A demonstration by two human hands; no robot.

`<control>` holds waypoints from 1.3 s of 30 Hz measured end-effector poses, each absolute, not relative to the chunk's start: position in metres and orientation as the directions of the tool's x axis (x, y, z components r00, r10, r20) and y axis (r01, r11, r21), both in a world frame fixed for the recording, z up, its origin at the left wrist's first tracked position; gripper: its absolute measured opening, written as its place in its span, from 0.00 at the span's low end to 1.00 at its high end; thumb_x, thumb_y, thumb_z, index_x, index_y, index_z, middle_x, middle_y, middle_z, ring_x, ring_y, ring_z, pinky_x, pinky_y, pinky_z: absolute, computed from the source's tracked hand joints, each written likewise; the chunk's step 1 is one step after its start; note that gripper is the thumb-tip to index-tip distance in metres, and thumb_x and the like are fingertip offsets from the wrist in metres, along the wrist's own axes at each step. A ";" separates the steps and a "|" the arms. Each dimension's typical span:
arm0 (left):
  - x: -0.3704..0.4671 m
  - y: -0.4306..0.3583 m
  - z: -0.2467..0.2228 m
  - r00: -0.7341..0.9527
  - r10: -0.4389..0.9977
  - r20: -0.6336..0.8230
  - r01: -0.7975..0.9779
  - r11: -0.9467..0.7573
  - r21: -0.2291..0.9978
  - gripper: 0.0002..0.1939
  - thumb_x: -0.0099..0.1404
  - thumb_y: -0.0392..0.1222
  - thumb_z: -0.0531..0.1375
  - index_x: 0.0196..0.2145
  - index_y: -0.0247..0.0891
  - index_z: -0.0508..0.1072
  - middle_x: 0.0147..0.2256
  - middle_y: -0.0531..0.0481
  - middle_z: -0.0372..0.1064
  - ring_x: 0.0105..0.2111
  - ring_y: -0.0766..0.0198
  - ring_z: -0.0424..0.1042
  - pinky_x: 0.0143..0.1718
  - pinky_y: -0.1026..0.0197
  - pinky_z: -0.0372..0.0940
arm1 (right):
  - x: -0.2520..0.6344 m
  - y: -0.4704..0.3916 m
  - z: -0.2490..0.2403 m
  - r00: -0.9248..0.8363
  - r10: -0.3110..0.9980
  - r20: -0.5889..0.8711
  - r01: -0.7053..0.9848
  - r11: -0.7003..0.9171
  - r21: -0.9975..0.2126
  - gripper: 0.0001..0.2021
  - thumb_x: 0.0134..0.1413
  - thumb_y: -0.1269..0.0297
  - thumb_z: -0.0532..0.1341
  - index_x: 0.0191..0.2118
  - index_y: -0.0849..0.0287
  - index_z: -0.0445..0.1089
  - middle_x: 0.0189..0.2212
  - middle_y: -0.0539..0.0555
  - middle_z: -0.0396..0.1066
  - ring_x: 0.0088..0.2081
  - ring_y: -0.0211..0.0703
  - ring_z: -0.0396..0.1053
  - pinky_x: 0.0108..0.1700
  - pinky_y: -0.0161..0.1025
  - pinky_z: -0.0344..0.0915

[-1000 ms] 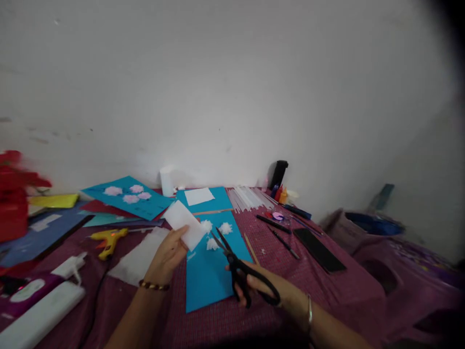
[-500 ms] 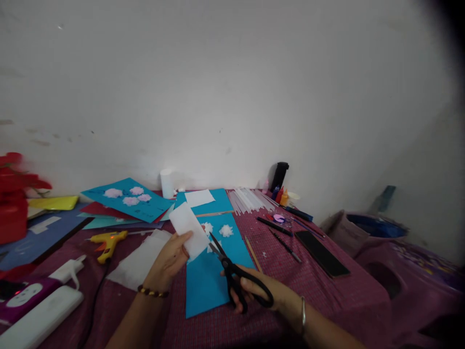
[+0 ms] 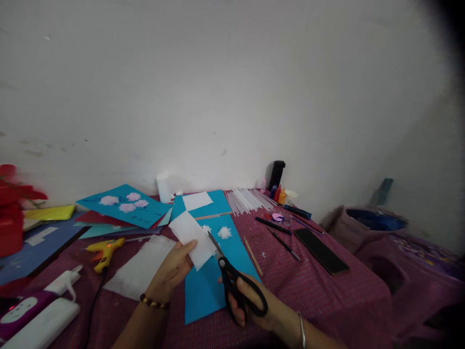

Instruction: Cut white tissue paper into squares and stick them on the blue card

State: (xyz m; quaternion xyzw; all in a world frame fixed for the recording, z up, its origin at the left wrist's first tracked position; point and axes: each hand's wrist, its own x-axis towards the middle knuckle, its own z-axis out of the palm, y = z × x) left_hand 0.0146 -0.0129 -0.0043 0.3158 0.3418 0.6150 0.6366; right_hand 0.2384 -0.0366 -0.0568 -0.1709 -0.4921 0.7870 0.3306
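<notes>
My left hand pinches a folded white tissue paper by its lower edge, thumb on top. My right hand grips black-handled scissors, fingers through the loops. The blades point up and left, close to the paper's right edge; whether they touch it I cannot tell. Beneath lies a blue card bearing white crumpled paper flowers, one of them partly hidden by the paper. White tissue sheets lie to the left of my left hand.
A yellow glue gun with its cord and a power strip are at left. A blue card with pinkish flowers tops a stack. White sticks, paint bottles, pens and a phone lie right.
The scissors have turned slightly more upright, and their blades look closer together. The white paper has tilted and sits a little lower in my left hand. The whole view has shifted slightly.
</notes>
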 end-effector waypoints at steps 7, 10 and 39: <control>0.016 -0.015 -0.001 0.024 0.999 -0.037 -0.561 0.044 0.826 0.31 0.56 0.37 0.66 0.56 0.33 0.65 0.42 0.39 0.77 0.43 0.48 0.75 0.45 0.52 0.69 | 0.242 -0.042 -0.061 -0.759 0.648 0.066 -0.386 -0.366 -0.847 0.30 0.54 0.42 0.58 0.50 0.66 0.65 0.25 0.52 0.67 0.21 0.34 0.65 0.22 0.30 0.63; 0.018 -0.017 0.000 0.052 0.998 -0.045 -0.544 0.066 0.837 0.29 0.55 0.37 0.67 0.55 0.32 0.67 0.41 0.39 0.77 0.42 0.48 0.75 0.43 0.53 0.70 | 0.241 -0.043 -0.059 -0.796 0.604 0.033 -0.379 -0.456 -0.805 0.32 0.53 0.40 0.58 0.51 0.65 0.66 0.28 0.54 0.68 0.24 0.36 0.67 0.26 0.33 0.65; 0.041 -0.027 -0.006 0.252 0.966 -0.056 -0.477 0.174 0.861 0.15 0.54 0.42 0.67 0.39 0.32 0.75 0.30 0.43 0.76 0.23 0.59 0.72 0.27 0.58 0.67 | 0.223 -0.045 -0.053 -0.715 0.694 0.078 -0.464 -0.389 -0.796 0.29 0.51 0.40 0.60 0.45 0.64 0.67 0.27 0.53 0.68 0.22 0.34 0.66 0.25 0.32 0.64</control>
